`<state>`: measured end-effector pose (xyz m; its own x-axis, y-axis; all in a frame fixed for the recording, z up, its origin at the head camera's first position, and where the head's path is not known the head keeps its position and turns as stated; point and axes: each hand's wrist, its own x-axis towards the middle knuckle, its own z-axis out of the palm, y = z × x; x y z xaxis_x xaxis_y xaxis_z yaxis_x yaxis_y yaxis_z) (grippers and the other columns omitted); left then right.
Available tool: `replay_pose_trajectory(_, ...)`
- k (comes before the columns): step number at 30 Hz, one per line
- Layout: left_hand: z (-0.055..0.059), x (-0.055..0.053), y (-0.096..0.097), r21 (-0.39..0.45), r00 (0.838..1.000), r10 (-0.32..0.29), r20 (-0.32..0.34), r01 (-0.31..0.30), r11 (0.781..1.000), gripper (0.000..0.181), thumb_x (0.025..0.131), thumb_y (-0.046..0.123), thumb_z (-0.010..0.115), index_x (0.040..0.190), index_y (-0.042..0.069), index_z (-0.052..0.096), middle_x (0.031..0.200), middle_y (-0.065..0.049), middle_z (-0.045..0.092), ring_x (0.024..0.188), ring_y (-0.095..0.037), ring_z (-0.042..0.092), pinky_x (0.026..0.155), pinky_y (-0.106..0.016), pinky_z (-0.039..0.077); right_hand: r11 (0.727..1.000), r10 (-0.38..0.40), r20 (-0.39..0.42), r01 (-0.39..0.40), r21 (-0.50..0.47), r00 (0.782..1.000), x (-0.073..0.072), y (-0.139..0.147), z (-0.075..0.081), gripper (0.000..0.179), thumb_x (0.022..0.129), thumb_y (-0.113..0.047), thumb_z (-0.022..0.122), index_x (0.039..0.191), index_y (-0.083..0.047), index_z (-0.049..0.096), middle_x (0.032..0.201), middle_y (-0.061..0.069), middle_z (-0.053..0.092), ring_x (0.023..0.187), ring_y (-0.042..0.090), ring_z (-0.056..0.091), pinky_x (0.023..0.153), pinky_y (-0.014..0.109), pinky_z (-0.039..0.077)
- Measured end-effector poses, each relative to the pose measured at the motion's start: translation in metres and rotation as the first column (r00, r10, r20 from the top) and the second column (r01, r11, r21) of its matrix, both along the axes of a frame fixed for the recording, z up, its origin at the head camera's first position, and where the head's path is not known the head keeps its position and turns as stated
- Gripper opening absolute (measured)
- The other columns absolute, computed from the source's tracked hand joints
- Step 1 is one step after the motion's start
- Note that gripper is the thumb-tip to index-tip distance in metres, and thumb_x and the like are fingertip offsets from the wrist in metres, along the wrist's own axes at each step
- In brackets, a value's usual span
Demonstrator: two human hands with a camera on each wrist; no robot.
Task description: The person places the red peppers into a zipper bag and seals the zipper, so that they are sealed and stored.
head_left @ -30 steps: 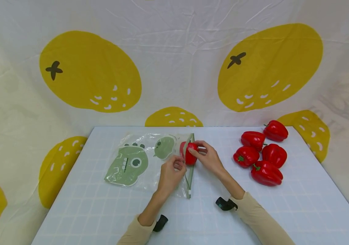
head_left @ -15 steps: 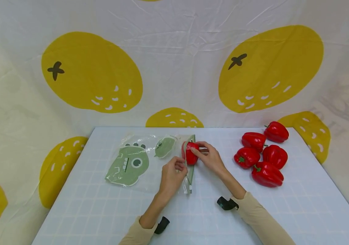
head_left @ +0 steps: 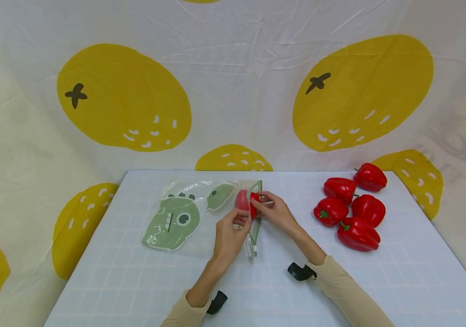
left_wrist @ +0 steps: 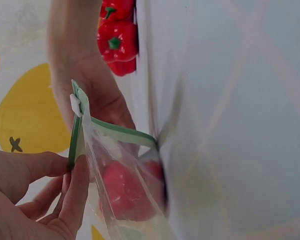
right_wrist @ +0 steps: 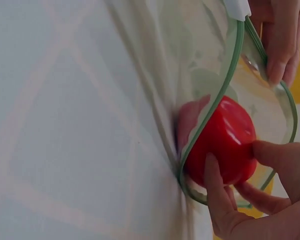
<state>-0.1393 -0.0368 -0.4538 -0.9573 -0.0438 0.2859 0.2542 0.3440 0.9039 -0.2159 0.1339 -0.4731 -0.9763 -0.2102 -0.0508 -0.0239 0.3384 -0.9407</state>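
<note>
Red bell pepper (right_wrist: pixel 225 135) is found lying partly inside the clear zip bag (head_left: pixel 203 220), in its mouth; the left part shows pale through the film, the right part bare. Its stem end cannot be made out.

Right hand (head_left: pixel 275 211): clamped on the pepper, fingertips spread about its right side. This hold appears chosen to leave the left end free to lead into the opening.

Left hand (head_left: pixel 231 234): thumb and finger together on the bag's green rim (left_wrist: pixel 122 132), near the white slider (left_wrist: pixel 76 105). The pinch apparently serves to keep the two lips apart, as thin film would likely sag shut across the pepper.

The bag lies along the table (head_left: pixel 114 281), closed end left, mouth right. That orientation, in my judgement, suits the five loose peppers (head_left: pixel 368 210) grouped to the right, within the right hand's reach.

Point of caution: the rim could snag on the pepper's shoulder if the lip were released.
</note>
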Motion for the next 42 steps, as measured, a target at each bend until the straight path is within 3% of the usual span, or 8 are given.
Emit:
replay_pose_trajectory(12, -0.009, -0.002, 0.003, 0.025, 0.997, 0.006, -0.075, -0.005, 1.000, 0.014, 0.085, -0.010, 0.074, 0.096, -0.002, 0.073, 0.085, -0.009, 0.072, 0.075, -0.026, 0.070, 0.065, -0.025, 0.059, 0.999, 0.050, -0.071, -0.049, 0.013, 0.996, -0.009, -0.012, -0.004, 0.049, 0.099, -0.015, 0.065, 0.141, 0.006, 0.053, 0.128, 0.026, 0.063, 0.111, 0.039, 0.066, 0.094, 0.042, 0.056)
replay_pose_trajectory(19, -0.012, -0.003, 0.004, 0.001, 0.994, 0.013, -0.106, -0.013, 1.000, 0.014, 0.085, -0.010, 0.074, 0.098, -0.003, 0.072, 0.087, -0.013, 0.072, 0.076, -0.026, 0.071, 0.064, -0.025, 0.059, 0.999, 0.050, -0.044, -0.050, 0.013, 0.998, -0.015, -0.019, -0.004, 0.051, 0.097, -0.020, 0.070, 0.140, 0.004, 0.056, 0.128, 0.024, 0.063, 0.115, 0.041, 0.064, 0.100, 0.047, 0.054)
replay_pose_trajectory(25, -0.015, -0.006, 0.002, -0.001, 0.991, 0.015, -0.136, -0.016, 1.000, 0.014, 0.086, -0.009, 0.074, 0.099, -0.006, 0.072, 0.089, -0.015, 0.072, 0.077, -0.026, 0.071, 0.064, -0.026, 0.059, 0.998, 0.060, -0.034, -0.060, -0.009, 0.998, -0.023, -0.025, -0.004, 0.042, 0.097, -0.019, 0.071, 0.132, 0.001, 0.061, 0.123, 0.020, 0.066, 0.110, 0.036, 0.066, 0.096, 0.041, 0.056)
replay_pose_trajectory(33, -0.017, -0.008, 0.000, 0.020, 0.992, 0.012, -0.123, -0.010, 1.000, 0.016, 0.086, -0.010, 0.072, 0.101, -0.004, 0.073, 0.090, -0.013, 0.072, 0.079, -0.027, 0.071, 0.066, -0.026, 0.060, 0.997, 0.054, -0.011, -0.055, -0.059, 0.998, -0.030, -0.037, -0.005, 0.046, 0.096, -0.021, 0.073, 0.134, 0.001, 0.062, 0.130, 0.020, 0.065, 0.111, 0.034, 0.066, 0.094, 0.038, 0.056)
replay_pose_trajectory(42, -0.013, -0.006, -0.001, 0.017, 0.994, 0.002, -0.105, 0.000, 1.000, 0.015, 0.087, -0.010, 0.072, 0.102, -0.006, 0.071, 0.090, -0.014, 0.071, 0.080, -0.028, 0.071, 0.067, -0.027, 0.060, 0.992, 0.065, -0.014, -0.066, -0.111, 0.998, -0.035, -0.049, -0.005, 0.040, 0.095, -0.020, 0.074, 0.126, 0.004, 0.066, 0.123, 0.020, 0.070, 0.114, 0.033, 0.066, 0.099, 0.041, 0.054)
